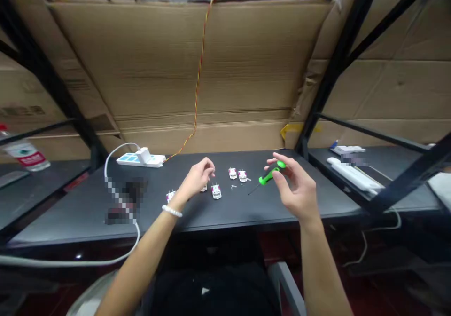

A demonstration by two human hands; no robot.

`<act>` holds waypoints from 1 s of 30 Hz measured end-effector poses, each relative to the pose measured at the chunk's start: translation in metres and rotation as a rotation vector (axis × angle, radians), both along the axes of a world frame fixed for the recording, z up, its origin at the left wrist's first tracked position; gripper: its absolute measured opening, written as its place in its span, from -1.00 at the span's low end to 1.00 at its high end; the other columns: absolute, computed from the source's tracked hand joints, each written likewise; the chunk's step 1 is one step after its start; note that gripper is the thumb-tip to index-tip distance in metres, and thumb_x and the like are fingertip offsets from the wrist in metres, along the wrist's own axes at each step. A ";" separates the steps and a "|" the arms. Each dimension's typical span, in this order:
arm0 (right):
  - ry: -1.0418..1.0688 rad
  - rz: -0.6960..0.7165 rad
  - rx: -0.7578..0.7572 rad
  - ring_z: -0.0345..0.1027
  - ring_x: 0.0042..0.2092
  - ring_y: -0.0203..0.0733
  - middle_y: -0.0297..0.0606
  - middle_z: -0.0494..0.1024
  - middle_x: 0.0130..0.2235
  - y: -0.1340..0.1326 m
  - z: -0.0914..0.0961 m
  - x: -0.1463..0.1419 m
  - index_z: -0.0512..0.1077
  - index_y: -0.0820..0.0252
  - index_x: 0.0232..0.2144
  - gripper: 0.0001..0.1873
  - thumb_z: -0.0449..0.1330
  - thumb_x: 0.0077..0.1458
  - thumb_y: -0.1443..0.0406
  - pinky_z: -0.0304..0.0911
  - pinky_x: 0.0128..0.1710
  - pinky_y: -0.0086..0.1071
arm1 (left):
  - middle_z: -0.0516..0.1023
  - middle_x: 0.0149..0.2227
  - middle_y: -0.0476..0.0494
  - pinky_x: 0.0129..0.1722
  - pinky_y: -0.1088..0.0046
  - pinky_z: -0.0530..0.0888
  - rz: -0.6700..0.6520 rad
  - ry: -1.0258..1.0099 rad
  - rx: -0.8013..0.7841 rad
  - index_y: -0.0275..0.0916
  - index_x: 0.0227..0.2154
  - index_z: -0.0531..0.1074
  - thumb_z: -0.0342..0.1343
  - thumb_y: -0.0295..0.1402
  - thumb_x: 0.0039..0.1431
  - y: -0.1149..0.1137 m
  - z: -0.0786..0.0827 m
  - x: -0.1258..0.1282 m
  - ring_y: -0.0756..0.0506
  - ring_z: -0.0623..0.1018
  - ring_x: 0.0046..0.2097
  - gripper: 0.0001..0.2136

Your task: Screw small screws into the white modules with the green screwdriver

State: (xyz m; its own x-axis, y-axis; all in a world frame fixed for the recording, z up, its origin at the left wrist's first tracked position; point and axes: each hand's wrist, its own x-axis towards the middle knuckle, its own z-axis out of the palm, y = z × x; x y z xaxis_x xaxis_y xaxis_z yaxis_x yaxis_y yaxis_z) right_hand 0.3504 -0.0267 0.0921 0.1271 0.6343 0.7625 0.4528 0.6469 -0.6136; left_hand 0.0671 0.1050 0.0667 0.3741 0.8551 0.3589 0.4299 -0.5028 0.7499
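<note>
Right hand (294, 189): pinching a green-handled metal screwdriver (269, 176) | Left hand (197, 178): loosely curled, near a small white plastic block (216, 192)

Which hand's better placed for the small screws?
Right hand, probably: its fingers hold the green-handled screwdriver, tip near the screws. The left hand, seemingly empty, is over the white modules.
</note>
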 end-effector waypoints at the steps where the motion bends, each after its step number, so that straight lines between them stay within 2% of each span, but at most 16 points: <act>1: -0.002 -0.001 0.001 0.60 -0.05 -0.05 -0.13 0.62 0.03 0.000 0.000 0.000 0.48 0.02 0.23 -0.59 0.24 0.38 0.21 0.59 0.02 -0.11 | 0.58 -0.41 -0.01 -0.41 0.50 0.43 0.004 -0.016 -0.003 -0.18 -0.30 0.36 0.02 -0.30 0.28 -0.003 0.001 -0.004 -0.02 0.52 -0.46 -0.91; 5: -0.017 0.001 -0.010 0.60 -0.06 -0.05 -0.14 0.63 0.01 0.000 0.000 0.001 0.49 0.02 0.22 -0.60 0.26 0.36 0.21 0.57 0.03 -0.10 | 0.57 -0.46 0.01 -0.41 0.48 0.48 0.073 -0.095 -0.054 -0.17 -0.31 0.34 0.07 -0.27 0.23 -0.018 0.001 -0.023 -0.05 0.57 -0.45 -0.91; 9: -0.042 0.008 -0.001 0.60 -0.05 -0.06 -0.16 0.63 0.01 0.001 0.000 -0.001 0.49 0.02 0.21 -0.60 0.26 0.36 0.23 0.55 0.05 -0.10 | 0.58 -0.46 -0.01 -0.46 0.48 0.48 0.152 -0.080 -0.108 -0.17 -0.32 0.34 0.09 -0.30 0.19 -0.037 -0.009 -0.035 -0.06 0.59 -0.47 -0.91; 13: -0.056 0.027 -0.002 0.59 -0.05 -0.06 -0.17 0.63 0.00 0.003 -0.001 -0.004 0.50 0.01 0.20 -0.61 0.26 0.36 0.24 0.54 0.04 -0.11 | 0.58 -0.42 -0.03 -0.40 0.46 0.51 0.132 -0.019 -0.106 -0.18 -0.34 0.36 0.08 -0.41 0.15 -0.052 -0.025 -0.033 -0.08 0.62 -0.41 -0.98; 16: -0.068 0.032 -0.002 0.59 -0.05 -0.06 -0.18 0.63 0.00 0.003 -0.001 -0.006 0.49 -0.01 0.20 -0.61 0.26 0.36 0.25 0.54 0.04 -0.11 | 0.56 -0.44 -0.02 -0.36 0.43 0.50 0.131 0.112 -0.047 -0.17 -0.32 0.39 0.06 -0.52 0.11 -0.058 -0.037 -0.027 -0.09 0.60 -0.40 -0.88; 19: -0.076 0.027 -0.014 0.60 -0.06 -0.06 -0.18 0.63 0.01 0.003 -0.001 -0.005 0.49 -0.02 0.20 -0.61 0.26 0.36 0.25 0.53 0.04 -0.11 | 0.59 -0.36 -0.06 -0.29 0.39 0.49 0.146 0.212 0.033 -0.16 -0.27 0.41 0.04 -0.56 0.14 -0.061 -0.044 -0.023 -0.11 0.59 -0.34 -0.83; 26: -0.074 0.002 -0.015 0.60 -0.07 -0.06 -0.18 0.64 -0.01 0.003 -0.002 -0.001 0.51 -0.01 0.19 -0.61 0.28 0.34 0.24 0.54 0.04 -0.11 | 0.58 -0.25 -0.11 -0.12 0.31 0.50 0.103 0.181 0.108 -0.15 -0.23 0.39 0.00 -0.56 0.21 -0.065 -0.045 -0.020 -0.16 0.60 -0.20 -0.82; 30: -0.073 -0.004 -0.025 0.59 -0.05 -0.04 -0.16 0.64 0.00 0.004 -0.003 0.000 0.50 0.02 0.19 -0.60 0.28 0.34 0.23 0.54 0.06 -0.08 | 0.56 -0.22 -0.12 -0.10 0.30 0.49 0.082 0.148 0.149 -0.16 -0.24 0.37 -0.02 -0.56 0.21 -0.067 -0.042 -0.019 -0.16 0.57 -0.19 -0.82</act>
